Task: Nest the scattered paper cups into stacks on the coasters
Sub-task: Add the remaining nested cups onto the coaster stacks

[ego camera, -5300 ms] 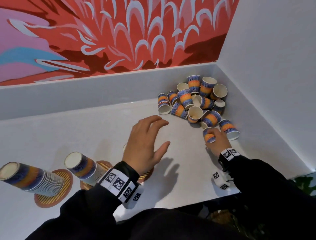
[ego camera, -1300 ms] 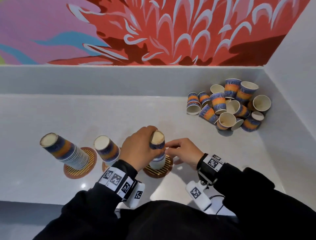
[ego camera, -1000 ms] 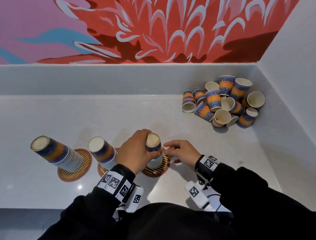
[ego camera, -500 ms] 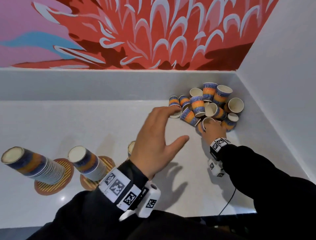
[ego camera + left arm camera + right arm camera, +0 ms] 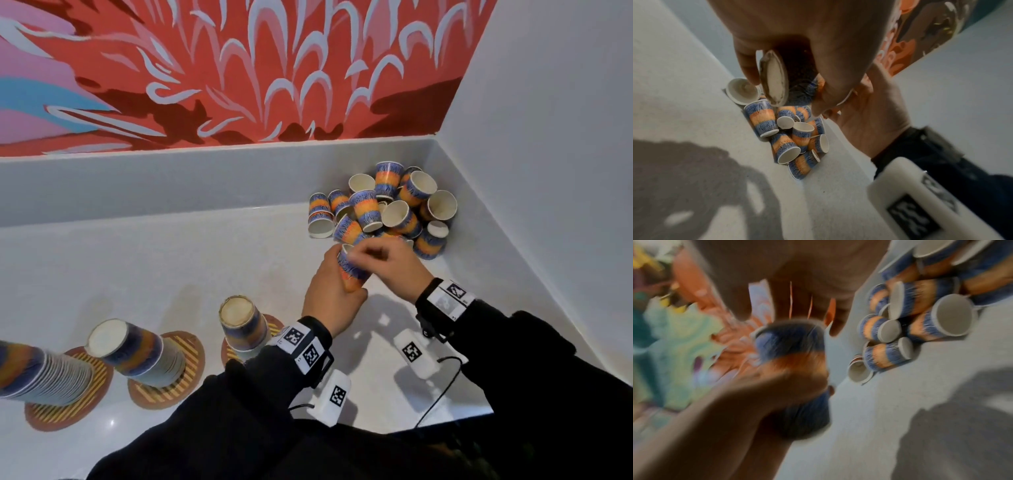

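Observation:
My left hand (image 5: 329, 291) grips a blue-and-orange paper cup (image 5: 352, 275) round its body, just in front of the loose pile of cups (image 5: 383, 209) in the far right corner. My right hand (image 5: 385, 262) curls its fingers over the rim end of the same cup. The left wrist view shows the cup's base (image 5: 774, 78) between my left fingers. The right wrist view is blurred, with the cup (image 5: 793, 353) below my right fingers. Three upside-down stacks (image 5: 137, 349) (image 5: 243, 325) (image 5: 41, 373) stand on striped coasters (image 5: 168, 382) at the near left.
The white counter (image 5: 171, 267) ends at a low back ledge under a red mural and at a white wall on the right. A cable (image 5: 442, 394) runs from my right wrist along the near edge. The pile (image 5: 789, 133) lies against the corner.
My right hand took a cup from the pile and drew back with it. My left hand, spread open half a second ago, has closed round that cup.

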Demonstrator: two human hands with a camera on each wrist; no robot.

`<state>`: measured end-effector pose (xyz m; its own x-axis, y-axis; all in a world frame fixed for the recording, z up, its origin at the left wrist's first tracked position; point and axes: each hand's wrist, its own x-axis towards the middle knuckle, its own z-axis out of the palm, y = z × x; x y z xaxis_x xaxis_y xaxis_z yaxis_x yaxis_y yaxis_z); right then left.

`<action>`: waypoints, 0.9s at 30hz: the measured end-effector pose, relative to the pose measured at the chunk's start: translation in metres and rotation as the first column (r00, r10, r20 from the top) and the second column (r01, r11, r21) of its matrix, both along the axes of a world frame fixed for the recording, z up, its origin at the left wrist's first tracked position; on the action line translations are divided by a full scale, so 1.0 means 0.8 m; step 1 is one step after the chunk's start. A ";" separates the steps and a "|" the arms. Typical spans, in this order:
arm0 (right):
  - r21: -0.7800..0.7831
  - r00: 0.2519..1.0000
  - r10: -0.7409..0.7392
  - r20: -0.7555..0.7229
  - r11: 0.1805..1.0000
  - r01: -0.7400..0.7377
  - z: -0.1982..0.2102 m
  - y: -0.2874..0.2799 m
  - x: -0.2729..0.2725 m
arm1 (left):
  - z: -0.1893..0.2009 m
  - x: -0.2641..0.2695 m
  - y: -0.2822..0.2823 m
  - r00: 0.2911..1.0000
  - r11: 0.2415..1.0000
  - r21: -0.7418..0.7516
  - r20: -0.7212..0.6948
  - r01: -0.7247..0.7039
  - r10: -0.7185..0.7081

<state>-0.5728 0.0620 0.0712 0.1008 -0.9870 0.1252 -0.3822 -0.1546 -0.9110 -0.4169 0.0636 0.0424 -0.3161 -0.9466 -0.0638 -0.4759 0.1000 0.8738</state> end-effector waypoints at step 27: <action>-0.388 0.794 -0.479 -0.374 0.858 0.336 -0.003 -0.023 -0.107 | -0.048 -0.036 -0.060 0.992 0.997 0.079 -0.125 -0.005 0.015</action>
<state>-0.6583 0.0433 0.0686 -0.1877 -0.8727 0.4507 -0.8174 -0.1157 -0.5644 -0.4457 0.0156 0.0039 -0.3168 -0.9433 -0.0988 -0.3626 0.0242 0.9316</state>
